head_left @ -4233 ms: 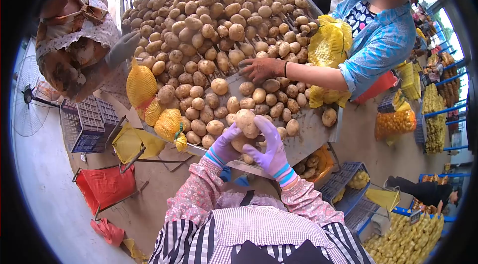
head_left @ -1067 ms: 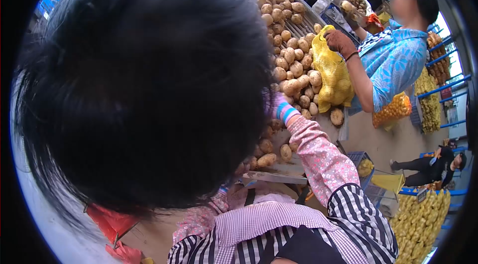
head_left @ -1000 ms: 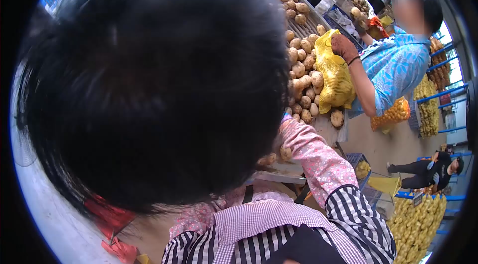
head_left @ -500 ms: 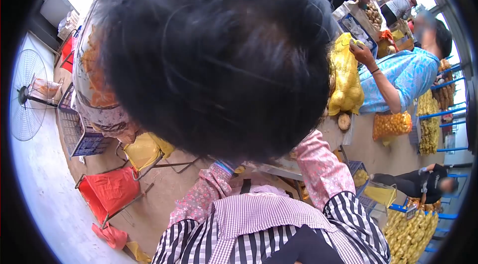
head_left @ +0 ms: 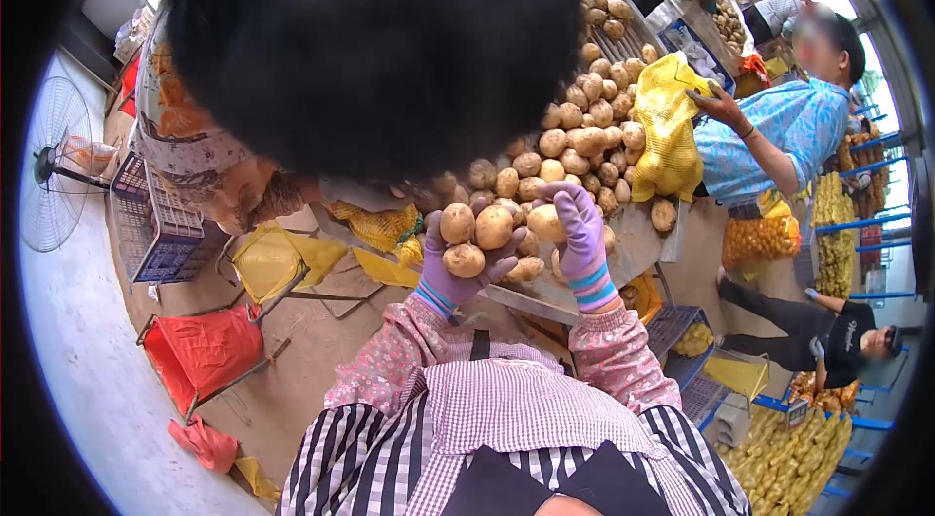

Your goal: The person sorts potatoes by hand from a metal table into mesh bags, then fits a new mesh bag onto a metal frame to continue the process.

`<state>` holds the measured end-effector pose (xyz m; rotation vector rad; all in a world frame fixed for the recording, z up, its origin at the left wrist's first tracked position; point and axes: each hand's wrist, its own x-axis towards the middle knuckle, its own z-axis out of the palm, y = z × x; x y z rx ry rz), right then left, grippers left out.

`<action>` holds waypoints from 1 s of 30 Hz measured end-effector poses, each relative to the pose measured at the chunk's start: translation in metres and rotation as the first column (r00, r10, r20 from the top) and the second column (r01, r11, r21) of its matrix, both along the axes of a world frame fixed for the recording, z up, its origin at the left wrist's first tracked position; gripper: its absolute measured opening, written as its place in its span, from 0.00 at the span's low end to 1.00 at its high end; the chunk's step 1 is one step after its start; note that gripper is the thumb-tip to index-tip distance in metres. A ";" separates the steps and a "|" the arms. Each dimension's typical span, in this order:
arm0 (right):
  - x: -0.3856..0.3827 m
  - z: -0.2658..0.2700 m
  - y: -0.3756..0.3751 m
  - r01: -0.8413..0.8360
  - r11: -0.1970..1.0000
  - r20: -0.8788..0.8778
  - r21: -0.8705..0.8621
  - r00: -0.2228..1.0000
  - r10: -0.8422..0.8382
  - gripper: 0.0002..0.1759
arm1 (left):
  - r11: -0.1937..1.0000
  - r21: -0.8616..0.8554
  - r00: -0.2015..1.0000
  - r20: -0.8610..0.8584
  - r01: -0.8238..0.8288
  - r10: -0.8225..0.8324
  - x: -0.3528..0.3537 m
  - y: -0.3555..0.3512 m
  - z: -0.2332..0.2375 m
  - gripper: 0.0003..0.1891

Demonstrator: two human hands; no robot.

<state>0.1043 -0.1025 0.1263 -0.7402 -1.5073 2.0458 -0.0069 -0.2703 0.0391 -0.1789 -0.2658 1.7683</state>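
At the near edge of the table (head_left: 638,245), three potatoes (head_left: 464,260) are cupped in the gloved left hand (head_left: 448,277), with its fingers curled beneath them. Just beside them, a single potato (head_left: 543,222) is clasped under the bent fingers of the right hand (head_left: 584,239). Farther along the table, a heap of potatoes (head_left: 584,131) is piled. At the table's far right edge, a yellow net bag (head_left: 667,127) is gripped by a co-worker's hand (head_left: 721,107).

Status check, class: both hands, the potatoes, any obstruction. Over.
Left hand gloved, cupping three potatoes. Right hand grips another potato. Another person's dark hair hides much of the sorting table.
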 end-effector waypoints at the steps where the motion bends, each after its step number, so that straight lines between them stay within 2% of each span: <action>1: 0.001 0.004 -0.005 0.065 0.997 -0.089 -0.042 0.994 -0.068 0.18 | 1.000 -0.004 1.000 0.003 0.013 -0.013 0.003 0.000 0.005 0.43; 2: 0.004 0.005 -0.009 0.089 0.996 -0.134 0.027 0.987 -0.085 0.19 | 1.000 -0.004 1.000 -0.002 0.022 -0.022 0.008 0.000 0.010 0.43; 6: 0.015 0.002 -0.017 0.122 0.988 -0.157 0.089 0.982 -0.107 0.21 | 0.998 -0.069 0.999 -0.052 -0.012 0.008 0.032 0.005 0.037 0.41; 8: 0.028 0.004 -0.033 -0.048 0.882 -0.031 0.469 0.997 0.070 0.22 | 0.994 -0.097 0.994 -0.093 -0.060 0.051 0.040 0.002 0.040 0.40; 9: 0.032 0.009 -0.040 -0.051 0.880 -0.034 0.473 0.997 0.076 0.22 | 0.991 -0.094 0.993 -0.088 -0.093 0.085 0.043 0.001 0.037 0.40; 11: 0.041 0.019 -0.052 -0.189 0.663 0.066 0.724 0.976 0.206 0.22 | 0.986 -0.091 0.988 -0.085 -0.138 0.131 0.049 -0.002 0.030 0.40; 13: 0.046 0.016 -0.061 -0.238 0.612 0.101 0.754 0.963 0.250 0.24 | 0.968 -0.169 0.983 -0.033 -0.185 0.182 0.052 -0.007 0.032 0.40; 15: 0.046 0.015 -0.066 -0.237 0.422 0.144 0.875 0.960 0.240 0.26 | 0.960 -0.161 0.973 -0.048 -0.231 0.226 0.055 -0.014 0.030 0.40; 17: 0.042 0.020 -0.076 -0.237 0.467 0.125 0.852 0.958 0.259 0.28 | 0.967 -0.066 0.969 -0.035 -0.248 0.246 0.055 -0.025 0.027 0.40; 19: 0.039 0.026 -0.084 -0.219 0.494 0.091 0.841 0.959 0.270 0.29 | 0.953 -0.105 0.959 -0.051 -0.284 0.280 0.053 -0.038 0.032 0.39; 21: 0.037 0.033 -0.094 -0.216 0.517 0.072 0.828 0.956 0.284 0.30 | 0.936 0.033 0.936 -0.035 -0.350 0.352 0.049 -0.053 0.040 0.36; 23: 0.035 0.037 -0.098 -0.225 0.518 0.093 0.826 0.959 0.267 0.30 | 0.910 -0.032 0.908 -0.083 -0.414 0.411 0.038 -0.076 0.054 0.35; 25: 0.035 0.026 -0.098 -0.228 0.536 0.120 0.813 0.966 0.229 0.29 | 0.924 0.095 0.916 -0.129 -0.370 0.380 0.025 -0.106 0.062 0.35; 26: 0.034 0.022 -0.100 -0.223 0.564 0.127 0.795 0.971 0.205 0.29 | 0.882 -0.028 0.862 -0.225 -0.471 0.454 0.019 -0.120 0.058 0.35; 27: 0.034 0.018 -0.100 -0.238 0.607 0.149 0.758 0.970 0.194 0.29 | 0.870 -0.031 0.850 -0.232 -0.492 0.473 0.012 -0.134 0.055 0.35; 28: 0.036 0.013 -0.100 -0.243 0.641 0.161 0.728 0.970 0.185 0.28 | 0.755 -0.146 0.684 -0.558 -0.639 0.470 0.003 -0.150 0.052 0.34; 29: 0.036 0.006 -0.101 -0.246 0.675 0.176 0.696 0.969 0.172 0.28 | 0.596 -0.192 0.464 -0.817 -0.780 0.344 -0.007 -0.166 0.049 0.33; 30: 0.036 -0.002 -0.104 -0.257 0.674 0.178 0.693 0.966 0.186 0.28 | 0.417 -0.164 0.231 -0.966 -0.894 0.116 -0.017 -0.183 0.045 0.33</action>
